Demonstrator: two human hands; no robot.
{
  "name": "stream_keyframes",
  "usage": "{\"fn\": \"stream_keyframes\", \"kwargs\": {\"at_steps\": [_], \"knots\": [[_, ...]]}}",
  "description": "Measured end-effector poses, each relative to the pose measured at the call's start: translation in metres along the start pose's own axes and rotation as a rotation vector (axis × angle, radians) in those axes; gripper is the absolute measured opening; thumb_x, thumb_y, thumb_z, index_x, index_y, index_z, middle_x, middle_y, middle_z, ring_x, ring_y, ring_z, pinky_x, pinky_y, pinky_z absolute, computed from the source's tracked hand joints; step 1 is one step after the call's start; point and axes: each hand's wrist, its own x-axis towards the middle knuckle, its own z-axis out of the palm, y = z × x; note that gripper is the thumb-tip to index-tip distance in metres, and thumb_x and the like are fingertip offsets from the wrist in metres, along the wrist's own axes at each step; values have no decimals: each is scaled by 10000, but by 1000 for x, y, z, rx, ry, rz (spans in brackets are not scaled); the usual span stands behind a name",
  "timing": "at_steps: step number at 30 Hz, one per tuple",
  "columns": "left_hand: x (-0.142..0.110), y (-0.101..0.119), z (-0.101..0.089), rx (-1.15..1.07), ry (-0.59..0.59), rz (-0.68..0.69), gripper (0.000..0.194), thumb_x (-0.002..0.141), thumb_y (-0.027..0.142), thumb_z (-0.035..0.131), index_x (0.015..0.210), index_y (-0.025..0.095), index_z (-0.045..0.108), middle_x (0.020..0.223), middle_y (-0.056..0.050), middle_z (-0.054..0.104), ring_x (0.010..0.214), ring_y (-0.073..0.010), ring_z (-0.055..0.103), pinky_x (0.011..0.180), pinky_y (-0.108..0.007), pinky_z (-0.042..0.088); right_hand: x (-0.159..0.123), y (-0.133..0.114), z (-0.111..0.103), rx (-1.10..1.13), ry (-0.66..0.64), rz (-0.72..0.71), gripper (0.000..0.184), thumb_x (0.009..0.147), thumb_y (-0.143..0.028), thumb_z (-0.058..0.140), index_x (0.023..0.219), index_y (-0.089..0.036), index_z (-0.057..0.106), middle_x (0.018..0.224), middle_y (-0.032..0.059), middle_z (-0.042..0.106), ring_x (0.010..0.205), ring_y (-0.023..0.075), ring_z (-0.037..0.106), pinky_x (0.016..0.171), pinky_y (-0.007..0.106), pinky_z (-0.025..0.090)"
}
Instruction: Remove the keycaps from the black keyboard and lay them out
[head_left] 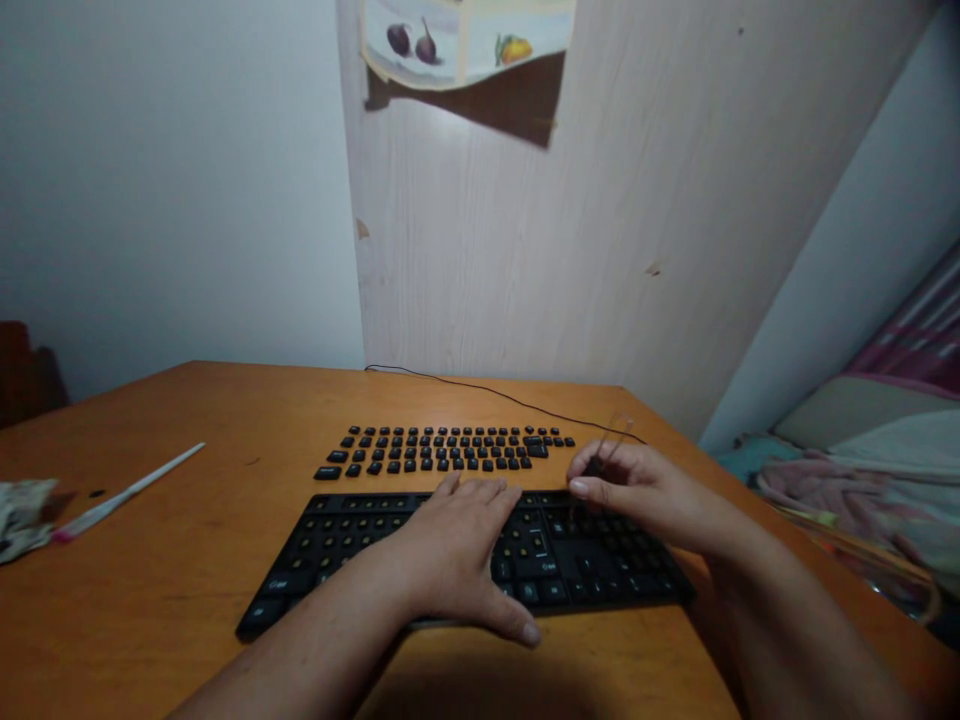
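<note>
A black keyboard [420, 505] lies on the desk, with many of its keycaps off and the bare switch stems showing. My left hand [457, 545] rests across its middle, fingers stretched out and thumb near the front edge. Above the keyboard's right part, my right hand [630, 490] pinches a wire keycap puller [616, 430], whose thin loops stick up past the fingers. Its lower end is blurred, and I cannot tell whether it grips a key. Behind the keyboard, loose black keycaps [442, 450] are laid out in several rows.
On the wooden desk [150, 620], a white stick with a pink end [135, 490] lies at left, beside a crumpled cloth or tissue [22, 515] and a small dark piece [97, 492]. A thin black cable [480, 388] runs along the back. Bedding [862, 460] is at right.
</note>
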Motion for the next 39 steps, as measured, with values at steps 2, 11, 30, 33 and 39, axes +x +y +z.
{"fn": "stream_keyframes", "kwargs": {"at_steps": [2,11,30,33,39], "knots": [[1,0,0,2,9,0,1098,535,813,623,1414,193,399,1448,-175,446,1316,-396,409,1146,-561,178,-3,-11,-1,-12,-24,23,238,845,-432,663,946,-217,640,838,20,644,728,168,571,652,285,450],[0,4,-2,15,18,-18,1123,507,868,585,1373,166,449,1423,-175,466,1291,-393,425,1118,-524,256,-4,-35,-7,-119,-101,41,306,835,-468,669,971,-195,641,837,25,643,712,154,570,623,267,455],[0,9,-8,25,-35,-52,1102,526,832,614,1390,172,442,1471,-155,423,1322,-372,397,1126,-481,263,-4,19,6,-8,-2,45,272,829,-433,691,960,-200,640,853,17,624,770,159,574,677,283,454],[0,7,-6,31,-40,-58,1125,522,856,588,1393,160,442,1471,-167,419,1329,-372,388,1139,-485,240,-3,21,7,-53,-13,32,272,835,-435,684,967,-200,647,883,27,634,806,174,585,699,293,463],[-1,6,-5,20,-42,-52,1133,524,869,567,1408,174,424,1479,-164,408,1342,-366,376,1142,-496,226,-1,23,10,-101,-54,13,267,846,-437,666,969,-200,659,903,41,658,833,192,606,712,303,478]]}}
